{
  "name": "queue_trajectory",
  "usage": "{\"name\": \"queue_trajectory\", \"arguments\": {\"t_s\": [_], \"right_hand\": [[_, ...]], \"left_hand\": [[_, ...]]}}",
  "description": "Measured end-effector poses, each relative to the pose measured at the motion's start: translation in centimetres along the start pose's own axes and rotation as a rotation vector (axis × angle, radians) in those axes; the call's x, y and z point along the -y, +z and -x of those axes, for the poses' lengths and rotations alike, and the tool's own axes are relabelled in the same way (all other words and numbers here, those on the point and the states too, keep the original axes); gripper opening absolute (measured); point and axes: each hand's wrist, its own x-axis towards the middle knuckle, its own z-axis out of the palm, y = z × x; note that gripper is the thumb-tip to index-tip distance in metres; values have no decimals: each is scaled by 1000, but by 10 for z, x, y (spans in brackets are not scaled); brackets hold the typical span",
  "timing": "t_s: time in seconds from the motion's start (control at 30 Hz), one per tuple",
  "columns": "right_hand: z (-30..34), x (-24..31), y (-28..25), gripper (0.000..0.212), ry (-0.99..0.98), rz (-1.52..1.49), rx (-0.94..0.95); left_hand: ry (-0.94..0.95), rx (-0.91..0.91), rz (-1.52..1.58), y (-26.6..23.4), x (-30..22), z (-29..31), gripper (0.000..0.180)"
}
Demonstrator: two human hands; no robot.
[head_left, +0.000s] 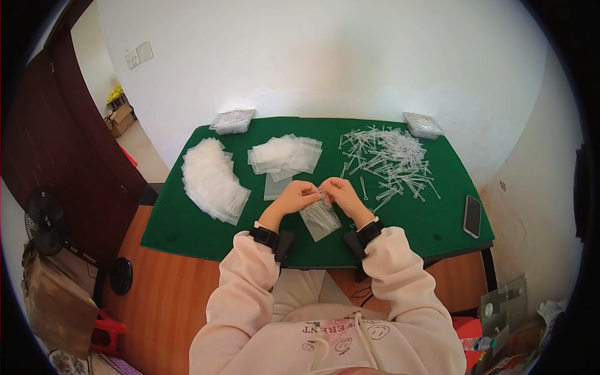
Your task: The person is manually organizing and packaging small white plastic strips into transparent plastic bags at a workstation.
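My left hand and my right hand meet over the middle of the green table. Both pinch the top edge of a clear zip bag, with the fingertips close together. Inside it lie several thin clear plastic sticks, and the bag hangs down toward me at a slant. Just beyond my hands is a heap of flat clear zip bags, one of them sticking out toward me. To the right spreads a loose pile of clear plastic sticks with small looped ends. A fanned row of overlapping bags covers the left side.
Clear plastic boxes stand at the table's far left corner and far right corner. A phone lies near the right edge of the green table. A black fan stands on the left, by a dark door.
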Motion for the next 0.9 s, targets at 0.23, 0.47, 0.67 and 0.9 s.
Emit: {"name": "queue_trajectory", "arguments": {"t_s": [0.23, 0.47, 0.67, 0.9], "right_hand": [[1, 2, 3, 13, -10, 117, -11], [-1, -2, -1, 14, -46, 164, -43], [-6, -3, -9, 16, 2, 182, -282], [4, -1, -4, 14, -370, 817, -193]], "left_hand": [[-39, -61, -67, 8, 1, -2, 17], [-30, -116, -89, 4, 1, -4, 18], [-20, -179, -82, -16, 22, -7, 19], [85, -286, -593, -4, 16, -3, 16]]}}
